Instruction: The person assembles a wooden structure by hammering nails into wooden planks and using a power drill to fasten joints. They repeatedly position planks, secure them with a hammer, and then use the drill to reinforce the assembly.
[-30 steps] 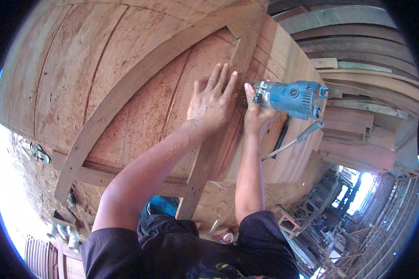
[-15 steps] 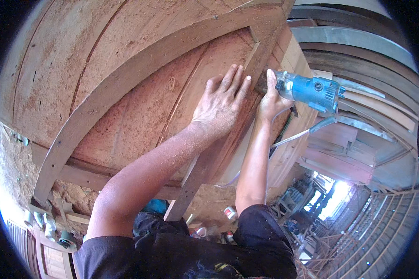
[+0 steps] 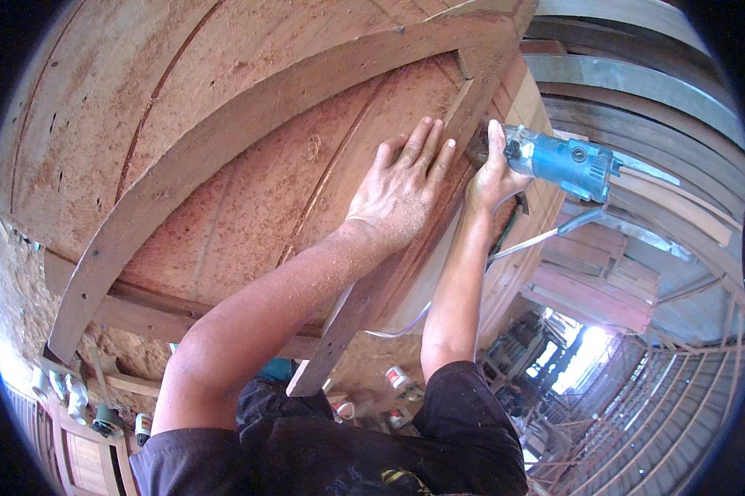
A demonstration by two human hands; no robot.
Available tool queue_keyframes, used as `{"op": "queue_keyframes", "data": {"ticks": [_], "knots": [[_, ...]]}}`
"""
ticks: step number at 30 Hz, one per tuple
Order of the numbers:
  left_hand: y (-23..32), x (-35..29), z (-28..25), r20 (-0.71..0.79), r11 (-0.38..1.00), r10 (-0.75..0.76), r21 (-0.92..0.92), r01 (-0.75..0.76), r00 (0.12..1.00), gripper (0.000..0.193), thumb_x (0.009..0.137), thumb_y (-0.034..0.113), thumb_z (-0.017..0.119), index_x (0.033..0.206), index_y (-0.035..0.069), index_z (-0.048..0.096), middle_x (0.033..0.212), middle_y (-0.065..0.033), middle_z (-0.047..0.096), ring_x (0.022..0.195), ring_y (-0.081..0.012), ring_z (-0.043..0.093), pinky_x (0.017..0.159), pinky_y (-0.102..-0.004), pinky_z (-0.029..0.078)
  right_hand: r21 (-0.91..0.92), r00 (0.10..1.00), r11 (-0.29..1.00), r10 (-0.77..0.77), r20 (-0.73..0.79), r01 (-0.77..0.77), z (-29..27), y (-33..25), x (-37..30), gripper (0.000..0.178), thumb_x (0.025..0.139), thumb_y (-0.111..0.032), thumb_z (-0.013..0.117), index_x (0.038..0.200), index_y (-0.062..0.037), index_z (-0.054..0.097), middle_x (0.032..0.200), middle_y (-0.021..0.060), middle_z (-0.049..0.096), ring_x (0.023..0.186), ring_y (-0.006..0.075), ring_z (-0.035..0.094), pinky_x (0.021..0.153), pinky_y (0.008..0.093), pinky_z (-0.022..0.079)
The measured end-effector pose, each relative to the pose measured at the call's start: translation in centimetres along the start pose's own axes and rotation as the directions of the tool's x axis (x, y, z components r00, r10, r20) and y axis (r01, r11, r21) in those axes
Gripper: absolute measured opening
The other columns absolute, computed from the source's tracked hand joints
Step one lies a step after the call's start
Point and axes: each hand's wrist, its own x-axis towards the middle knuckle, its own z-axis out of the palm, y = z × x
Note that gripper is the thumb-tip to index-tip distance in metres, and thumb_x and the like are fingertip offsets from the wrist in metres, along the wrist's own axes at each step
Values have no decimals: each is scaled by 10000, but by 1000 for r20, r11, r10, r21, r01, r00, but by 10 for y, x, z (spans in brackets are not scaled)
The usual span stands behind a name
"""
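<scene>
My left hand (image 3: 395, 182) lies flat with its fingers stretched out on a wooden frame piece (image 3: 372, 302); sawdust coats its wrist and back. My right hand (image 3: 496, 180) is wrapped round the base end of a blue trim router (image 3: 564, 161), thumb up along it. The router lies on its side, its base against the edge of the wooden frame and its motor end pointing right. A pale cord (image 3: 533, 244) hangs from the router and runs down behind my right forearm. The router's bit is hidden.
A curved wooden rail (image 3: 223, 136) arches over dusty wooden panels (image 3: 265, 178). Curved boards (image 3: 628, 124) and reddish planks (image 3: 591, 289) are stacked at the right. Below, a white bottle (image 3: 397, 378) stands among small items on the ground.
My right hand and the router have shifted slightly right in the picture. My left hand stays flat on the wood. The view itself has moved a little.
</scene>
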Motion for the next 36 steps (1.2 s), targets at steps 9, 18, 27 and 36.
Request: {"op": "queue_keyframes", "data": {"ticks": [9,18,27,36], "knots": [[1,1,-2,35,1000,-12,4,12,999,738,924,192,631,1606,-6,433,1711,-243,354,1632,-330,274,1237,-524,313,43,1000,999,7,-9,-7,3,4,6,405,832,67,893,1161,22,661,1097,108,711,924,171,680,841,319,591],[2,0,-5,15,1000,0,11,0,1000,724,921,194,639,1589,-12,450,1699,-250,368,1619,-339,301,1210,-523,338,7,1000,1000,2,16,-2,4,2,10,360,855,43,883,1131,11,655,1076,102,707,909,165,672,842,312,585],[2,3,-7,33,996,13,87,-15,999,745,940,272,672,1601,12,446,1698,-244,373,1613,-342,311,1195,-537,340,15,998,999,-41,-47,42,12,-3,12,424,827,57,900,1164,31,644,1079,106,713,920,170,691,842,318,593],[5,2,-2,36,988,-5,153,-1,999,624,1048,345,613,1607,103,475,1704,-168,401,1607,-309,329,1170,-560,353,15,977,981,-193,-86,195,-2,18,11,549,783,7,958,1221,26,626,1173,103,678,1007,202,645,913,362,568]]}}
